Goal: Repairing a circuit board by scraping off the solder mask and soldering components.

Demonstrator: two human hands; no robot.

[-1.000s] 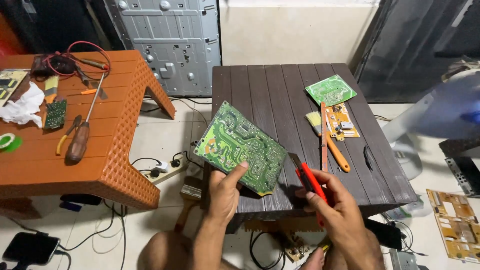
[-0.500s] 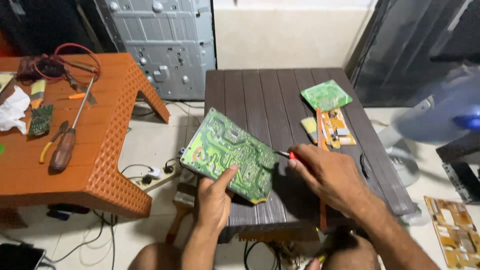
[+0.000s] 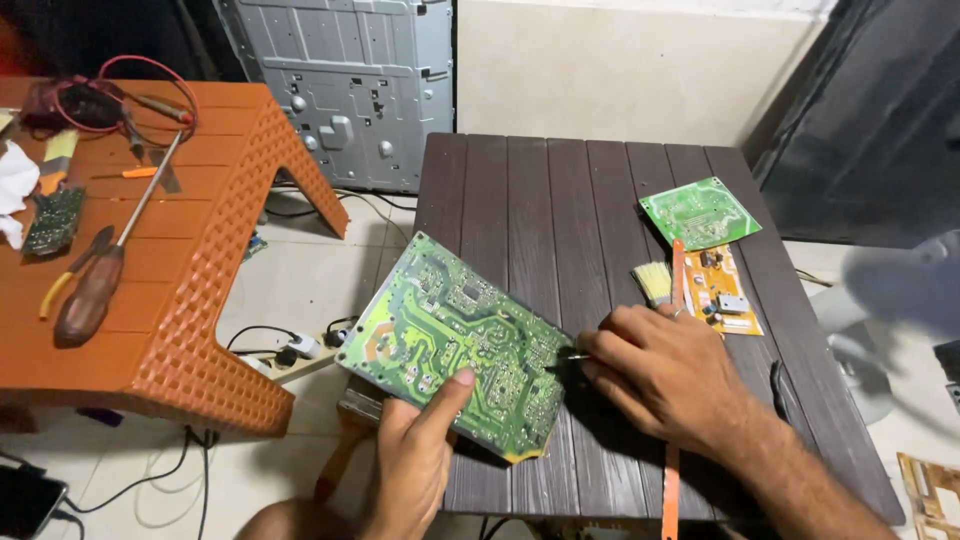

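Left hand [image 3: 415, 460] grips circuit board [image 3: 460, 340]; right hand [image 3: 665, 375] touches it.

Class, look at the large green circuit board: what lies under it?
Under the large green circuit board lies the dark slatted table, and the left hand holds its near edge. Anything between board and table is hidden.

Single head-worn view, steeply downward and close over the dark slatted table [image 3: 560, 200].
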